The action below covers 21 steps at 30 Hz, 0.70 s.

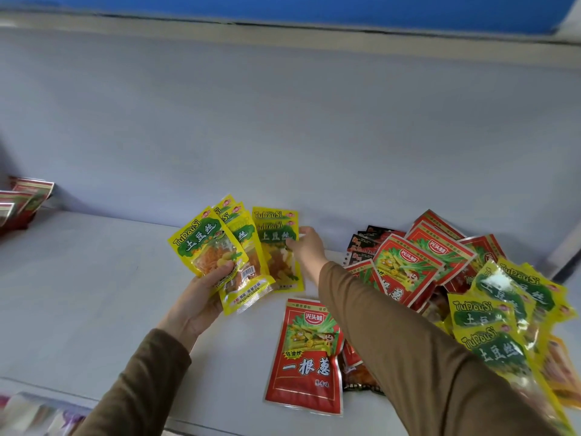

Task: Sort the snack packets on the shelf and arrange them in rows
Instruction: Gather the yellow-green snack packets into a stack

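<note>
From the head camera, your left hand [201, 297] sits left of centre in the frame, fingers closed around a fanned bunch of yellow plastic snack packets with green labels [217, 256], held just above the pale grey shelf [94, 278]. Your right hand [306, 247], reaching in from the lower right in a brown sleeve [424, 357], pinches the right edge of a small stack of the same yellow packets [278, 247] at the centre of the frame; that stack lies flat on the shelf, close to the back wall and just beside the bunch in your left hand. Below it, at lower centre, a single red foil snack packet with white characters [306, 357] lies flat. On the right side of the frame an unsorted heap of red, yellow and black snack packets [456, 278] overlaps itself. At the far left edge, more red packets [22, 196] stand in a row, partly cut off
</note>
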Each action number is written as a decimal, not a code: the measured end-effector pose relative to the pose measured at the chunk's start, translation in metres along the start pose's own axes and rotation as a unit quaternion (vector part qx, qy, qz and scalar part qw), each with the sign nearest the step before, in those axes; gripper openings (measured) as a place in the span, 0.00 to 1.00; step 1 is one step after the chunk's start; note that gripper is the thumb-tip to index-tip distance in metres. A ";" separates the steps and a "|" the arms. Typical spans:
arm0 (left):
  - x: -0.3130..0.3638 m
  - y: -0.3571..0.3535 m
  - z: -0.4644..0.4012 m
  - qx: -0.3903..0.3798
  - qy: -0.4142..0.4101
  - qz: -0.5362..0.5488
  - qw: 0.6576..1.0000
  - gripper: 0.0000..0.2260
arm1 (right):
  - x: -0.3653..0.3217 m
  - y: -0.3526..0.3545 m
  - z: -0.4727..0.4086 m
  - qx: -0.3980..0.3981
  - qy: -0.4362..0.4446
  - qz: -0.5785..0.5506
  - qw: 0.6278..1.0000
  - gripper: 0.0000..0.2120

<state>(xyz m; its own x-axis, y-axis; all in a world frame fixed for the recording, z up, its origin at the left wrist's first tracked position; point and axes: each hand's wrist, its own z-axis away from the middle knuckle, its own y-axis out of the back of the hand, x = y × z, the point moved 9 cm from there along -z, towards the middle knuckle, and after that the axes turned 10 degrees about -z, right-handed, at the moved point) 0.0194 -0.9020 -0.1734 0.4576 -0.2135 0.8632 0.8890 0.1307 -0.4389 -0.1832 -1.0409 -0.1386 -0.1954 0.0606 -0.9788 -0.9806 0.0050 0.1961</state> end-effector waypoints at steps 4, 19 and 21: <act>0.003 0.006 -0.001 0.013 -0.006 0.000 1.000 0.21 | -0.048 0.020 0.003 0.030 0.110 -0.050 0.992 0.14; -0.001 -0.034 -0.003 -0.015 0.007 -0.078 0.997 0.17 | -0.048 -0.009 0.061 -0.103 -0.073 -0.331 0.935 0.08; -0.001 -0.037 -0.001 -0.016 0.009 -0.099 0.995 0.17 | -0.036 -0.012 0.064 -0.090 -0.075 -0.330 0.937 0.07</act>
<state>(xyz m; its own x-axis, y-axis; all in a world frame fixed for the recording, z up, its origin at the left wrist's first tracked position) -0.0141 -0.9072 -0.1577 0.2738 -0.2487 0.9291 0.9616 0.0538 -0.2690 -0.1631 -0.9792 -0.1020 0.4450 0.2438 -0.8617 -0.8770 -0.0762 -0.4745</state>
